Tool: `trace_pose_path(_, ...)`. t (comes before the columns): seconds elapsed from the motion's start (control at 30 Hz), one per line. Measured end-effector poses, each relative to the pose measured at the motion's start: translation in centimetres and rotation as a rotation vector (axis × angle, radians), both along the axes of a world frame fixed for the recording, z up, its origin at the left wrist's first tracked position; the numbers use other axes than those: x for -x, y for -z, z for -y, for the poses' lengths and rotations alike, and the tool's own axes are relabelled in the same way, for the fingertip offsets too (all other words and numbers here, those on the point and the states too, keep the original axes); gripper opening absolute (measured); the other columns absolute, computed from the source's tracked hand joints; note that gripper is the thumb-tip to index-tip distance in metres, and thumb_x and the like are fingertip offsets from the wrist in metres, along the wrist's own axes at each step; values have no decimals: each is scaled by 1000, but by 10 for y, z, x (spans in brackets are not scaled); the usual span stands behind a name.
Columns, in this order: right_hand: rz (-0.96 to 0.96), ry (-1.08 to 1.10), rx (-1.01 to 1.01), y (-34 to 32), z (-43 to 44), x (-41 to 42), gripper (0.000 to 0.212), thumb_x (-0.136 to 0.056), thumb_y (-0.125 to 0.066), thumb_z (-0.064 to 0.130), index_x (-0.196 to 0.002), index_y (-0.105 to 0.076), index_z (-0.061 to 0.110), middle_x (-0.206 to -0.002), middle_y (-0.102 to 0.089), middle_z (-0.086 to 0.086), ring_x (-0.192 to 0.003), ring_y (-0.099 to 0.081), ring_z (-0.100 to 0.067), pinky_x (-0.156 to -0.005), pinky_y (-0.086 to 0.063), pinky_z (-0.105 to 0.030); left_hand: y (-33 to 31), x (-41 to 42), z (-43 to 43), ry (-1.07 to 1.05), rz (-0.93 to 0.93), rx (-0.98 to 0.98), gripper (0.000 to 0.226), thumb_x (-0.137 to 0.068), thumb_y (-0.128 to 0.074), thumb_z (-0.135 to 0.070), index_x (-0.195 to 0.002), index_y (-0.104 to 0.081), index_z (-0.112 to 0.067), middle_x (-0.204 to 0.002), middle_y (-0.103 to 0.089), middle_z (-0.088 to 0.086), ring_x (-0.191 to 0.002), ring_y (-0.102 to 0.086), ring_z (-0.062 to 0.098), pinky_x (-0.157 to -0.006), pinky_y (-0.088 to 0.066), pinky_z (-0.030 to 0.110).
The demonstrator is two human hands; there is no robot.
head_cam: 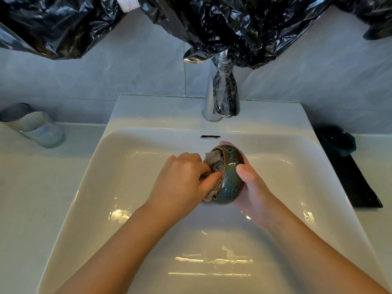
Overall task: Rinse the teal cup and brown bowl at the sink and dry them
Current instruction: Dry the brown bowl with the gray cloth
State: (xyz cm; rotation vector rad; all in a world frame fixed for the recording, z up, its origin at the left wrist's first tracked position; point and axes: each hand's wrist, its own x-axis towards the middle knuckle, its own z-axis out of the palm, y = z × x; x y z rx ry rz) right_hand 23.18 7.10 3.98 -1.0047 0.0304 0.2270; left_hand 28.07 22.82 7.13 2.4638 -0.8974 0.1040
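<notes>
You have no writing, brand, number or sign here that can be read; the only label in your view is a small white sticker with red-outlined boxes (126,3), stuck on the crumpled black plastic sheeting (63,28) at the top edge of the head view; the frame cuts off the sticker's upper part; the two boxes you can see look blank white inside their red borders; whether any fine print stands in them is too small and blurred for you to tell.
</notes>
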Motion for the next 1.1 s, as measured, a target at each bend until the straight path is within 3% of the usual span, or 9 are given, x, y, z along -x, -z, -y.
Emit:
trace_pose_path(0.07, -18, -20, -41, 1, -1, -1, 86, -70, -79, 51, -142, -40, 26, -134, -51, -20, -115, -57, -38, -86, -49, -57, -1, -1, -1, -104, -147, 198, 36, -77, -60, -47, -65, -63, -14, -76, -49, -3, -61, -48, 14, -56, -40, 23)
trace_pose_path(0.17, -21, -42, -93, 1, -3, -1, 81, -71, -79, 51, -137, -42, 24, -130, -53, -18, -110, -59, -38, -83, -49, -58, -6, 2, -3, -18, 3, 276, 18, -78, -74, -25, -80, -61, -13, -85, -56, -3, -71, -54, 15, -62, -47, 27)
trace_pose_path(0.27, -10, -76, -185, 0, -2, 0, 68, -68, -77, 56, -125, -60, 23, -118, -63, -9, -99, -65, -28, -78, -53, -50, -8, -5, -20, 328, 133, 211, 25, -93, -57, -25, -110, -69, -10, -116, -65, 5, -100, -61, 20, -85, -50, 33)
trace_pose_path(0.37, -13, -96, -222, 1, 1, -2, 60, -68, -76, 57, -117, -69, 23, -115, -69, -8, -100, -67, -26, -79, -55, -47, -6, -22, -30, 507, 160, 5, 41, -97, -45, -34, -129, -60, -13, -142, -50, 8, -111, -56, 25, -94, -46, 35)
trace_pose_path(0.63, -39, 2, -162, 4, 1, -4, 77, -60, -85, 51, -126, -57, 22, -113, -61, -13, -90, -65, -28, -77, -53, -55, 7, -12, 8, 240, 166, 88, 35, -87, -46, -32, -92, -72, -9, -93, -68, 9, -75, -64, 28, -63, -54, 37)
trace_pose_path(0.77, 23, 125, 43, 4, -3, -3, 90, -55, -87, 54, -131, -48, 26, -120, -55, -11, -101, -63, -28, -85, -53, -53, 5, -8, 16, 12, -138, 164, 33, -89, -51, -36, -86, -74, -13, -75, -62, 7, -64, -58, 22, -60, -48, 33)
trace_pose_path(0.9, 76, 169, 175, 4, -8, -3, 96, -55, -85, 60, -135, -45, 24, -124, -53, -13, -112, -58, -31, -94, -49, -53, 1, -20, 25, -257, -546, 178, 47, -91, -55, -43, -52, -55, -16, -51, -52, 2, -48, -46, 16, -49, -37, 26)
trace_pose_path(1.0, 40, 140, 65, 6, -5, -4, 98, -58, -85, 56, -138, -41, 20, -132, -51, -21, -115, -56, -37, -94, -45, -62, 0, -20, 25, -336, -408, 163, 40, -87, -55, -55, -71, -54, -18, -64, -58, -4, -61, -57, 17, -55, -48, 31)
trace_pose_path(1.1, -10, 88, -44, 5, -3, -4, 93, -64, -82, 54, -139, -39, 21, -133, -53, -20, -116, -58, -38, -82, -52, -58, -10, -19, 3, -83, -123, 442, 16, -91, -62, -31, -97, -57, -17, -95, -60, -4, -87, -59, 10, -74, -53, 37)
